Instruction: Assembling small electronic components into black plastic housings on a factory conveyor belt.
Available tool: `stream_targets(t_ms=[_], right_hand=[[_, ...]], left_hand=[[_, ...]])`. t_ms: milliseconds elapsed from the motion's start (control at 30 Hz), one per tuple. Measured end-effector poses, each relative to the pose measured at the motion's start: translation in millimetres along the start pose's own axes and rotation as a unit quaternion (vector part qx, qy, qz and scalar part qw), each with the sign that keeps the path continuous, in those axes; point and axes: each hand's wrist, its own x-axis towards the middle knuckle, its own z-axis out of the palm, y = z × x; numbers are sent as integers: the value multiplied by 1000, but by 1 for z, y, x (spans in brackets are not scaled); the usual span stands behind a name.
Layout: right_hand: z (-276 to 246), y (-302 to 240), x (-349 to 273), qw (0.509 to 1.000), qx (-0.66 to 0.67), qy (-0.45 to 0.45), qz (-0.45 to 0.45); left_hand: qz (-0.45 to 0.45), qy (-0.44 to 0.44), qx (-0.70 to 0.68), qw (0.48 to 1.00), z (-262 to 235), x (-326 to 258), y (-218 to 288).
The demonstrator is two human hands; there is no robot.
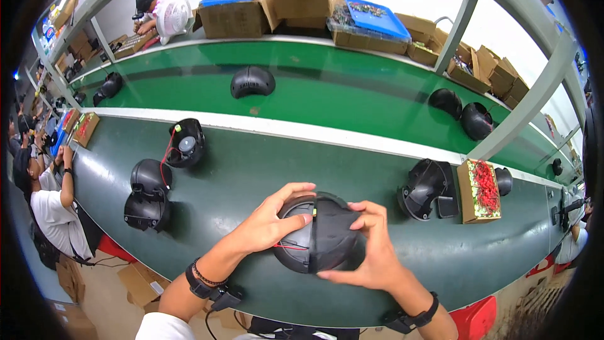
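A round black plastic housing (332, 239) sits at the near side of the dark green bench, between both my hands. A straight seam splits it into a smoother half on the left and a ribbed-edged half on the right. My left hand (267, 221) grips the left half, its thumb pressed beside a small yellow-green piece (314, 212) at the seam. Thin red wire (290, 247) shows on that left side. Curved around the right half, my right hand (379, 255) holds the rim with fingers at the top and thumb near the bottom.
Open black shells (148, 198) lie left, one with a speaker (187, 144) and red wire. To the right are another shell (428, 190) and a cardboard box of red-wired parts (483, 192). Beyond a white rail, a green conveyor (314, 88) carries black housings. Co-workers sit left.
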Motion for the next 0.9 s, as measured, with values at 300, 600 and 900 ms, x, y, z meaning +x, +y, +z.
stream_targets(t_ms=[300, 600, 900], right_hand=[[1, -13, -5, 994, -27, -95, 47], [5, -4, -2, 995, 18, -88, 38], [13, 1, -6, 997, 6, -74, 9]], left_hand=[[-12, 16, -27, 999, 15, -5, -3], [1, -13, -5, 1000, 12, -1, 3], [57, 27, -97, 993, 13, 4, -22]])
